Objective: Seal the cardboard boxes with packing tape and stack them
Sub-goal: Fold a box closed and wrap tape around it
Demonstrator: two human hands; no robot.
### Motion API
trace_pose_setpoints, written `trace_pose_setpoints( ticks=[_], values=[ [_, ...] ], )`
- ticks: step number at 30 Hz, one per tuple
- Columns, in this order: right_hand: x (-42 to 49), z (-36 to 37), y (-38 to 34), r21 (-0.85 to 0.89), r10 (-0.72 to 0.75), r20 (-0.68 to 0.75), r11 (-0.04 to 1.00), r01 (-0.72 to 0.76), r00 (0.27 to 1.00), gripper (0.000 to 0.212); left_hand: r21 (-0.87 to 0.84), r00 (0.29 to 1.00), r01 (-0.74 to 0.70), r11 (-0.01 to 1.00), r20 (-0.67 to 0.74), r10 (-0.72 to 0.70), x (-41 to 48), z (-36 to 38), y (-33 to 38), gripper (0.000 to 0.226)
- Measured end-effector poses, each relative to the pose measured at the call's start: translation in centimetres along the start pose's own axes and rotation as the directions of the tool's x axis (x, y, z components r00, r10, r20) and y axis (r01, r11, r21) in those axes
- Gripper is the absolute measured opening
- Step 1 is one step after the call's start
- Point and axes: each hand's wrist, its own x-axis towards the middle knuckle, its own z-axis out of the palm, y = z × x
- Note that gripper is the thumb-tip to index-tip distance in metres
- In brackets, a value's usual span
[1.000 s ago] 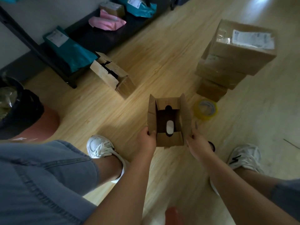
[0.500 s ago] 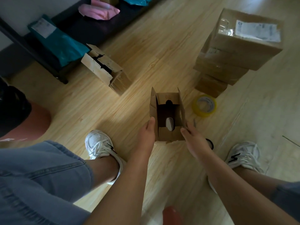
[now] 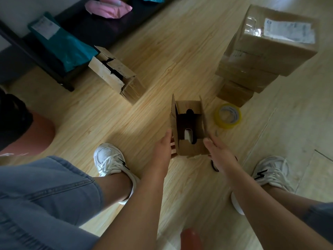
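Note:
A small open cardboard box (image 3: 191, 149) stands on the wooden floor between my feet, its side flaps upright and a white object inside. My left hand (image 3: 163, 148) lies flat against the box's left flap with straight fingers. My right hand (image 3: 219, 153) is flat with straight fingers at the right flap's near end. A yellow roll of packing tape (image 3: 228, 116) lies on the floor just right of the box. A stack of sealed cardboard boxes (image 3: 266, 56) rises behind the tape at the right.
Another cardboard box (image 3: 115, 73) with a torn top lies on the floor at the left. A low black shelf (image 3: 59, 76) holds teal and pink mailer bags. My white shoes (image 3: 110, 159) flank the box. A dark object lies under my right wrist.
Both hands let go of the box's near corners and straightened, then pressed inward on the side flaps, which now stand more upright. The view shifted slightly forward.

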Motion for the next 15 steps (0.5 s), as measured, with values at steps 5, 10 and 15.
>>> trace_pose_setpoints(
  ticks=[5,10,15],
  values=[
    [0.1,0.8,0.3,-0.103,-0.090,0.063,0.990,0.096,0.994,0.050,0.159,0.993,-0.120,0.980,0.012,0.119,0.6,0.3,-1.0,0.041],
    [-0.5,1.4,0.1,-0.341,-0.183,-0.009,0.925,0.169,0.983,0.056,0.288,0.986,-0.125,0.949,-0.074,0.152,1.4,0.2,-1.6,0.040],
    [-1.3,2.7,-0.5,-0.574,-0.351,-0.024,0.772,0.275,0.936,0.047,0.392,0.978,-0.090,0.916,-0.137,0.154,2.0,0.1,-1.7,0.028]
  ],
)
